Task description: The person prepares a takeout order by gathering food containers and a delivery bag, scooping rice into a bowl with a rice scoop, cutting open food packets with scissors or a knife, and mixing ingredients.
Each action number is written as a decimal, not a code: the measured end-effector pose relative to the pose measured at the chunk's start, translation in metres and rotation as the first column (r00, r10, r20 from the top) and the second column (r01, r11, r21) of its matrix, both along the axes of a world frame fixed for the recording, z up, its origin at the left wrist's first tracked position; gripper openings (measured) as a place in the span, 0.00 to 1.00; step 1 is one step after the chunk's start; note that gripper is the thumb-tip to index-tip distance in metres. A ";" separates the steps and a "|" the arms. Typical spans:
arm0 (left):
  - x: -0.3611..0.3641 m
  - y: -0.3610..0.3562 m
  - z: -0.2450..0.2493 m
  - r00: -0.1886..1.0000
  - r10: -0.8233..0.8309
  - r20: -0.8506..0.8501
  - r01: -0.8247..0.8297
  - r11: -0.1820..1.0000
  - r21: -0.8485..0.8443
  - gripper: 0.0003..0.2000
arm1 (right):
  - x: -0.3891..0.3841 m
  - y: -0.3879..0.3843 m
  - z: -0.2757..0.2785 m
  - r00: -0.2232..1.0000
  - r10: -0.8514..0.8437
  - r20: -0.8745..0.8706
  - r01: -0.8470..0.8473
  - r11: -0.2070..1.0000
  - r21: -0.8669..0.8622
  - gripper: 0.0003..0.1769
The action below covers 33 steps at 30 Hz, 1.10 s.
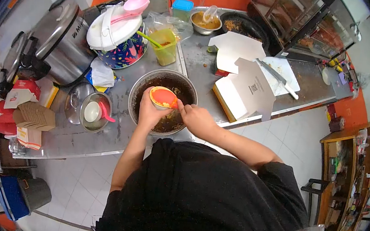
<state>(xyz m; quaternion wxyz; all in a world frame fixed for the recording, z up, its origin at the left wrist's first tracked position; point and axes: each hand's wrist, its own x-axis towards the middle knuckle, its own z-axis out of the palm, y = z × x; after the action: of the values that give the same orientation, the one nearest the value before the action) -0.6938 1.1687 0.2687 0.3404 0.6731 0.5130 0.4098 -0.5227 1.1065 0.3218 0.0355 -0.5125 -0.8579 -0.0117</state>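
Note:
My left hand (149,112) is wrapped around a small white bowl (160,107) and holds it above a large metal pot (191,88). Orange-yellow food shows around the bowl's rim; its kind is too small to tell. An orange-red serving spoon (165,97) lies over the top of the bowl, its broad head covering most of the food. My right hand (199,120) is closed on the spoon's short visible handle, just right of the bowl. Dark residue and food bits coat the inside of the pot.
Left of the pot stands a metal bowl (85,121) with a white cup and pink spoon. Behind are a floral pot (121,54), a green container (166,55) and a sauce bowl (198,26). At right lie open cartons (253,87) and a knife (277,76).

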 end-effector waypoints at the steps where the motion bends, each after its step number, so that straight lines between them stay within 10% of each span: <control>1: -0.002 0.002 -0.003 0.999 -0.016 0.031 0.016 1.000 -0.001 0.40 | 0.004 0.007 0.005 0.999 0.021 -0.038 -0.021 1.000 0.002 0.25; 8: -0.021 0.004 -0.005 1.000 -0.008 0.025 0.007 0.999 0.037 0.39 | 0.033 0.024 0.009 0.864 -0.179 -0.471 0.199 0.980 -0.007 0.14; 12: -0.013 0.002 0.001 0.997 0.033 0.068 -0.030 0.999 -0.043 0.39 | 0.029 0.018 -0.014 0.500 -0.650 -0.572 0.043 0.678 -0.733 0.13; 20: -0.003 -0.003 0.012 0.974 0.044 -0.221 0.001 0.980 0.197 0.41 | 0.031 0.045 -0.030 0.786 -0.258 -0.561 -0.047 0.881 -0.471 0.12; 22: -0.007 -0.004 0.019 0.966 0.051 -0.253 0.007 0.974 0.226 0.40 | 0.054 0.060 -0.026 0.403 -0.797 -0.450 -0.484 0.232 -0.844 0.14; 23: -0.007 -0.002 0.022 0.958 0.066 -0.279 0.009 0.966 0.259 0.39 | 0.049 0.053 -0.016 0.272 -0.875 -0.400 -0.564 0.191 -0.803 0.15; 24: -0.005 0.000 0.024 0.958 0.067 -0.279 0.010 0.964 0.265 0.39 | 0.043 0.048 -0.013 0.266 -0.882 -0.390 -0.550 0.193 -0.813 0.16; 26: 0.000 -0.001 0.024 0.888 0.192 -0.418 -0.049 0.943 0.328 0.39 | 0.009 0.022 -0.006 0.486 -0.694 -0.531 -0.158 0.528 -0.835 0.15; 27: 0.002 -0.003 0.025 0.886 0.194 -0.421 -0.052 0.944 0.325 0.39 | -0.007 0.019 -0.021 0.664 -0.442 -0.603 0.055 0.833 -0.551 0.12; 31: -0.003 -0.006 0.021 0.906 0.154 -0.395 -0.022 0.947 0.320 0.40 | 0.024 0.043 -0.010 0.583 -0.606 -0.541 -0.195 0.543 -0.817 0.11; 33: -0.011 -0.005 0.021 0.941 0.117 -0.318 -0.010 0.948 0.319 0.40 | 0.039 0.061 -0.019 0.334 -0.784 -0.523 -0.348 0.413 -0.842 0.11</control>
<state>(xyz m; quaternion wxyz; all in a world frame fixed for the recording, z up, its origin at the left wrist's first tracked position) -0.7048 1.1640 0.2894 0.1242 0.7608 0.5134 0.3771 -0.4837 1.1678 0.3031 0.2299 -0.4974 -0.4431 0.7095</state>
